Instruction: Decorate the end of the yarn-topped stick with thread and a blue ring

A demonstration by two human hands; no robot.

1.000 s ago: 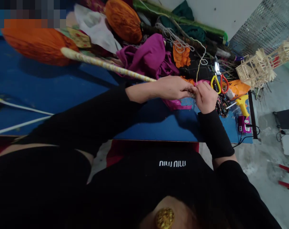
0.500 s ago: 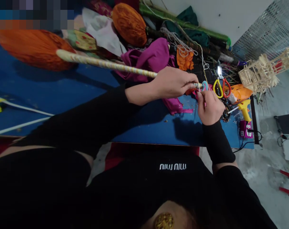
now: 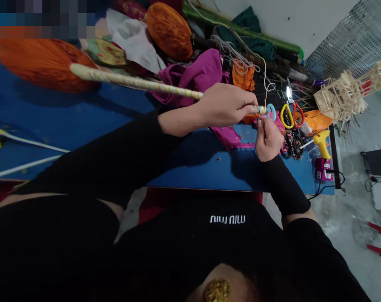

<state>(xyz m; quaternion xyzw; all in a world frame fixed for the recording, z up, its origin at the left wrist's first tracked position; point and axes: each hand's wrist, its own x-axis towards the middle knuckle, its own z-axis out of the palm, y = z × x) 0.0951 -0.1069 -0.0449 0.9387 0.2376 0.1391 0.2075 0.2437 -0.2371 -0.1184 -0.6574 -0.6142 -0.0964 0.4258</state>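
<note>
My left hand (image 3: 224, 105) is wrapped round a long stick (image 3: 152, 86) bound in a yellow-and-white spiral, close to its right end. The far left end of the stick meets a large oval bundle covered in orange cloth (image 3: 42, 65). A light blue ring-shaped loop (image 3: 271, 112) sits at the right tip. Just below that tip my right hand (image 3: 269, 141) is closed in a pinch on a thin cord end. A pale cord (image 3: 265, 77) comes down from the back of the table to the stick's tip. My fingers hide part of the winding there.
Scissors (image 3: 289, 105) with yellow and red handles lie right of my hands, near a yellow glue gun (image 3: 322, 144) and a purple power socket (image 3: 324, 170). Magenta cloth (image 3: 198, 71), another orange bundle (image 3: 169, 31) and a bamboo-stick frame (image 3: 338, 98) lie along the back.
My right hand has shifted slightly left and down, uncovering more of the blue loop and the dark scissors handles behind. My left hand and the stick have moved a little left.
</note>
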